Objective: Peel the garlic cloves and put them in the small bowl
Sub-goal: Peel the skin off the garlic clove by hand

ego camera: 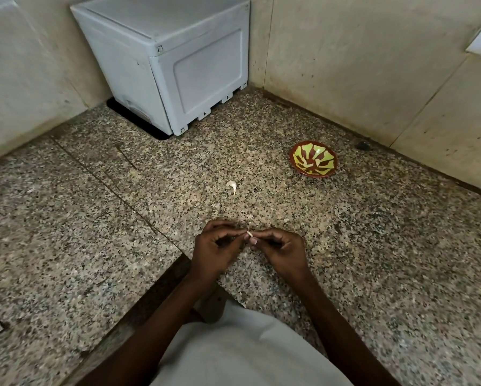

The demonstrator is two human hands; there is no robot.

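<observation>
My left hand (217, 246) and my right hand (281, 247) meet fingertip to fingertip just above the granite counter (94, 218). Between them they pinch a small pale garlic clove (249, 234), of which only a sliver shows. A second clove (232, 186), still in its white skin, lies on the counter beyond my hands. The small bowl (313, 159), brown with a green pattern, stands further off to the right near the wall. A pale piece lies inside it.
A white plastic box (172, 65) fills the back corner of the counter. Tiled walls (359, 65) close in the counter at the back and right. A dark seam (139, 215) runs diagonally across the stone at the left. The counter's front edge passes below my left wrist.
</observation>
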